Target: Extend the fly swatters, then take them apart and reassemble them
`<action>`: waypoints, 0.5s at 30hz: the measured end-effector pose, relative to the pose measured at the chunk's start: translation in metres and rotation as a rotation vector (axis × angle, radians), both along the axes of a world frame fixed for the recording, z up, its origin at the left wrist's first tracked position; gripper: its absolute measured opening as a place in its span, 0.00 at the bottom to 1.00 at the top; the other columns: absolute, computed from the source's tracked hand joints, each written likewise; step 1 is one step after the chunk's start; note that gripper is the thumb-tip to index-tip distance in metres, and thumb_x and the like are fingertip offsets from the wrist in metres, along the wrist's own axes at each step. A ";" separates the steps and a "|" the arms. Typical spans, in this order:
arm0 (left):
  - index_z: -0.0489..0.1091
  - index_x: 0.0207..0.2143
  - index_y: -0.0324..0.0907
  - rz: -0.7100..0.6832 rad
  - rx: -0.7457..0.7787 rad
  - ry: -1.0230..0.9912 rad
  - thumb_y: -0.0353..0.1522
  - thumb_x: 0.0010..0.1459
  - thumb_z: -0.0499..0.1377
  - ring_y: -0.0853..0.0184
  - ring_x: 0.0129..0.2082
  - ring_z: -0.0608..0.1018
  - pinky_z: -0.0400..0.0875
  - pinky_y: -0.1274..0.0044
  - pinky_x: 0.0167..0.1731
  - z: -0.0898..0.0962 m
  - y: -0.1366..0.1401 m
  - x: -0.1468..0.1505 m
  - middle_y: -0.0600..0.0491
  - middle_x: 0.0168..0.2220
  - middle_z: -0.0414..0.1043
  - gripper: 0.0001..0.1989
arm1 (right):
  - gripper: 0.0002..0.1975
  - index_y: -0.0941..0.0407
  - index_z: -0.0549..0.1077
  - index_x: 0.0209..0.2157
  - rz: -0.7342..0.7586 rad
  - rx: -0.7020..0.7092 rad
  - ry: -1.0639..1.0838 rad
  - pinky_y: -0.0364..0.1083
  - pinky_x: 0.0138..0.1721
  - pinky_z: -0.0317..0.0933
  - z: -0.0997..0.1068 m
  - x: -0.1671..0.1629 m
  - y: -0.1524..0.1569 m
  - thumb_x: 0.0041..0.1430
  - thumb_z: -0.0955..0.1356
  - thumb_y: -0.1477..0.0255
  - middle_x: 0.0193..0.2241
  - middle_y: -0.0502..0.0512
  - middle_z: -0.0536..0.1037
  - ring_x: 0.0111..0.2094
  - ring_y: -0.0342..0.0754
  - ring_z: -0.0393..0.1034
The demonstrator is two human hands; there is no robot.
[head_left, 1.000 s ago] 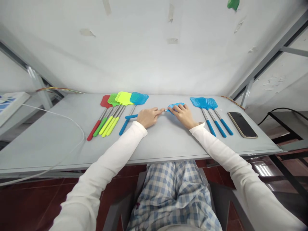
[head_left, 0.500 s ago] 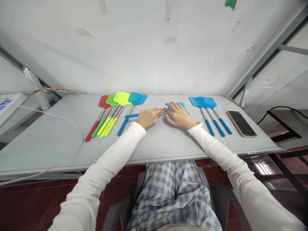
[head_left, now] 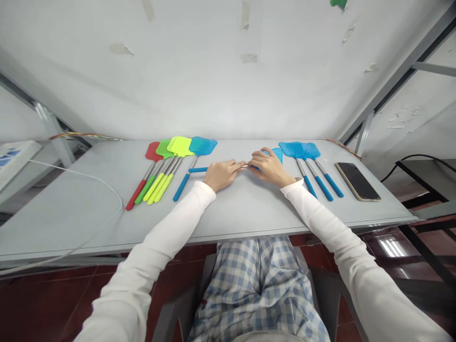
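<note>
Blue swatter [head_left: 278, 154], one: our left hand [head_left: 221, 175] gripping the metal shaft [head_left: 245, 166], our right hand [head_left: 269, 168] gripping near the mesh; best kept in line, unbent.

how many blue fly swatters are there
5: one blue fly swatter in the left hand and right hand, one to their left, three to their right; others may be hidden.

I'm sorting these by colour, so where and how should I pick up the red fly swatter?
I'd take its red handle from the near left side. It is thicker than the metal shaft and points toward the person, slanting left, while the green fly swatter lies close along its right.
</note>
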State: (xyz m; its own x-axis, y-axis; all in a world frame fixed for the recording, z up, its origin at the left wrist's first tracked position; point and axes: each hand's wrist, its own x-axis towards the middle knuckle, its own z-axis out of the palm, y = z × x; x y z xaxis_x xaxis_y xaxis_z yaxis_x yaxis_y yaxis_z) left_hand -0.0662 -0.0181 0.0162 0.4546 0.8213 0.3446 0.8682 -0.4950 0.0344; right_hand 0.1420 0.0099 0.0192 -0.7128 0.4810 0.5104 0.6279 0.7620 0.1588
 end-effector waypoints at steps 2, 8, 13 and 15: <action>0.71 0.53 0.51 0.031 -0.032 -0.003 0.44 0.66 0.45 0.62 0.36 0.78 0.61 0.74 0.30 0.001 -0.001 0.001 0.48 0.39 0.77 0.21 | 0.13 0.57 0.76 0.36 0.000 0.014 0.001 0.55 0.52 0.52 -0.001 -0.001 0.000 0.66 0.60 0.69 0.34 0.57 0.79 0.46 0.52 0.67; 0.71 0.54 0.53 0.078 -0.110 -0.044 0.43 0.66 0.45 0.62 0.42 0.79 0.64 0.74 0.34 0.004 -0.004 0.006 0.49 0.45 0.78 0.21 | 0.12 0.56 0.75 0.37 -0.052 0.047 -0.015 0.54 0.52 0.49 -0.002 -0.003 -0.001 0.66 0.61 0.71 0.35 0.56 0.79 0.47 0.52 0.65; 0.71 0.53 0.53 0.116 -0.136 -0.087 0.42 0.66 0.45 0.62 0.45 0.78 0.65 0.74 0.36 0.007 -0.005 0.009 0.51 0.48 0.77 0.20 | 0.13 0.54 0.75 0.35 -0.136 0.089 -0.032 0.54 0.54 0.47 0.001 -0.007 -0.005 0.67 0.60 0.72 0.34 0.55 0.79 0.50 0.53 0.64; 0.71 0.52 0.53 0.138 -0.146 -0.118 0.43 0.67 0.44 0.61 0.46 0.78 0.65 0.74 0.36 0.007 -0.005 0.010 0.52 0.47 0.78 0.21 | 0.13 0.53 0.75 0.35 -0.174 0.110 -0.012 0.54 0.54 0.45 0.000 -0.007 -0.005 0.65 0.60 0.74 0.34 0.54 0.79 0.52 0.53 0.63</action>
